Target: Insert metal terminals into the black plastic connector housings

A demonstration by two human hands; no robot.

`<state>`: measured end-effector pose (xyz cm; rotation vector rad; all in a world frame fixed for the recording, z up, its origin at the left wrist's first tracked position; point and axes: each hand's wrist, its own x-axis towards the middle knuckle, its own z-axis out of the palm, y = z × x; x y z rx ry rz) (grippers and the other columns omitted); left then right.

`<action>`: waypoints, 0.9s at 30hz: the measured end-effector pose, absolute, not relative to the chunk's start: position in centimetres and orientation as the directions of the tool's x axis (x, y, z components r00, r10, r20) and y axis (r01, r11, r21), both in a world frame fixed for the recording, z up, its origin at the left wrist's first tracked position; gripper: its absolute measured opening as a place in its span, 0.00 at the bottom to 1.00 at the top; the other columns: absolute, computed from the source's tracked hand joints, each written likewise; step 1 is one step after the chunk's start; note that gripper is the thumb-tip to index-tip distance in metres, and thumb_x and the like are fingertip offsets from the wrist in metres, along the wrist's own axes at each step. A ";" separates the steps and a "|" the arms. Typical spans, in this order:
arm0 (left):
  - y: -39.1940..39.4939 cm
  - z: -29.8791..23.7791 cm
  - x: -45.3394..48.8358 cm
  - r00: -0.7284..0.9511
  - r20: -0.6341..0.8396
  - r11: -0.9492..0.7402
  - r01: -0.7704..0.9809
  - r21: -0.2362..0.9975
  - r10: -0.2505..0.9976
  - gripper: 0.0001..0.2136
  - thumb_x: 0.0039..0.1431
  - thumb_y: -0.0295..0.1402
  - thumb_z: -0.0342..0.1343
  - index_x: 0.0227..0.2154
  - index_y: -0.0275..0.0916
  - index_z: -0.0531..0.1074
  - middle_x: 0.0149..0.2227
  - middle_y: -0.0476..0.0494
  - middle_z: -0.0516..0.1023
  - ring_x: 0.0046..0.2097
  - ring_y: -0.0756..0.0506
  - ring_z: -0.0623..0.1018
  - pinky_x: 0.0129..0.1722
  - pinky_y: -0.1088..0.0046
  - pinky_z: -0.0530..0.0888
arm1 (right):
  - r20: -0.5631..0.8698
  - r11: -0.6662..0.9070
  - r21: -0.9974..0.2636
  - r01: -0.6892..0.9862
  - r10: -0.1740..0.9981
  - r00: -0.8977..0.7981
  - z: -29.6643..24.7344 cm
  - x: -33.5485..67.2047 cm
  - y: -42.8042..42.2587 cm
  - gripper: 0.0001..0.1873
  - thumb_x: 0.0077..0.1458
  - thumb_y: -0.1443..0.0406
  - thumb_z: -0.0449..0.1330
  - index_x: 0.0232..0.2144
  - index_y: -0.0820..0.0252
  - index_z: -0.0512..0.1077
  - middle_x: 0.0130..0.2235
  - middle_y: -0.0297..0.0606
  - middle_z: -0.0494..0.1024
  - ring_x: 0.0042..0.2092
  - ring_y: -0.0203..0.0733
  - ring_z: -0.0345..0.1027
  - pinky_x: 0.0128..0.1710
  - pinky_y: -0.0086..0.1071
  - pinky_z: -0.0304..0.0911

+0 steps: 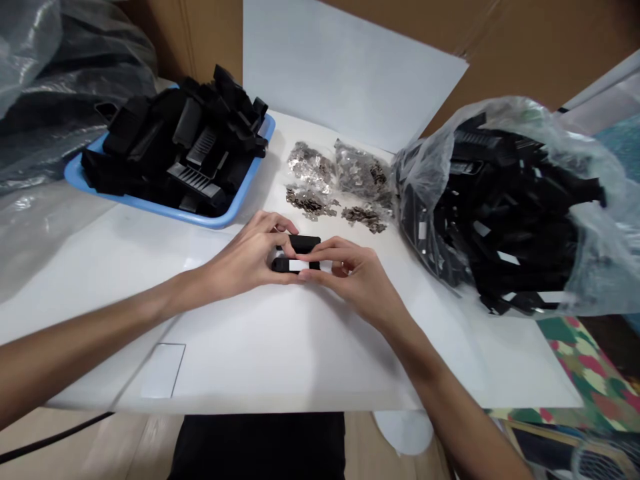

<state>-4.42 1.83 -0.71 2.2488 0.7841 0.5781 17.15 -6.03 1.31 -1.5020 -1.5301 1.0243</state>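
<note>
Between both hands, just above the white table, is a small black plastic part [281,265] with a white rectangular patch on its near side. My left hand [253,257] pinches its left end with thumb and fingers. From the other side, my right hand [347,267] grips it with thumb and forefinger near the white patch. Right behind it is another black piece [306,243], close to the left fingertips; whether the two are joined I cannot tell. Small metal pieces [365,217] lie in loose piles beyond the hands.
A blue tray [227,217] heaped with black plastic parts stands at the back left. Two clear bags of small metal pieces [313,165] lie at the back middle. On the right is a large clear bag [435,227] full of black parts. A white board [340,67] leans behind.
</note>
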 end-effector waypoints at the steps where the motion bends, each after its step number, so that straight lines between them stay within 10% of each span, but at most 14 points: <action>1: 1.8 -0.7 -4.4 0.721 0.175 -0.587 0.371 0.719 0.670 0.15 0.57 0.47 0.71 0.33 0.41 0.79 0.57 0.41 0.74 0.59 0.35 0.68 0.61 0.53 0.68 | -0.044 -0.029 -0.902 0.430 0.999 -0.024 1.5 17.1 -6.0 0.11 0.51 0.60 0.77 0.39 0.47 0.88 0.41 0.34 0.82 0.27 0.30 0.52 0.26 0.32 0.51; 12: 1.7 -0.4 -4.4 0.709 0.204 -0.599 0.364 0.713 0.675 0.19 0.60 0.53 0.67 0.32 0.41 0.78 0.56 0.41 0.74 0.58 0.36 0.68 0.60 0.54 0.70 | -0.116 -0.107 -0.822 0.560 0.993 0.019 2.4 16.7 -5.9 0.08 0.53 0.59 0.76 0.38 0.47 0.87 0.43 0.33 0.85 0.29 0.33 0.62 0.32 0.33 0.58; 16: 1.6 -0.4 -4.7 0.717 0.247 -0.662 0.379 0.646 0.652 0.16 0.61 0.49 0.69 0.35 0.41 0.78 0.58 0.39 0.73 0.60 0.34 0.67 0.58 0.52 0.72 | 0.009 0.058 -0.849 0.526 0.995 -0.096 2.5 18.3 -5.1 0.12 0.58 0.52 0.72 0.37 0.50 0.86 0.40 0.35 0.85 0.29 0.36 0.65 0.31 0.33 0.61; 21: 1.1 0.2 -4.9 0.737 0.387 -0.795 0.332 0.507 0.554 0.08 0.66 0.40 0.66 0.43 0.43 0.79 0.59 0.38 0.74 0.60 0.35 0.70 0.59 0.53 0.73 | 0.397 0.135 -0.610 0.780 0.905 0.153 1.0 21.7 -2.9 0.15 0.66 0.53 0.64 0.42 0.57 0.83 0.40 0.41 0.83 0.30 0.40 0.67 0.35 0.37 0.64; 27: 0.4 1.6 -4.8 0.724 0.487 -0.842 0.245 0.480 0.489 0.09 0.69 0.35 0.64 0.49 0.42 0.78 0.50 0.39 0.81 0.53 0.38 0.77 0.55 0.59 0.75 | 0.381 0.058 -0.503 0.863 0.910 0.161 -1.8 22.6 -2.1 0.12 0.67 0.60 0.60 0.41 0.60 0.81 0.41 0.43 0.81 0.32 0.43 0.70 0.37 0.39 0.64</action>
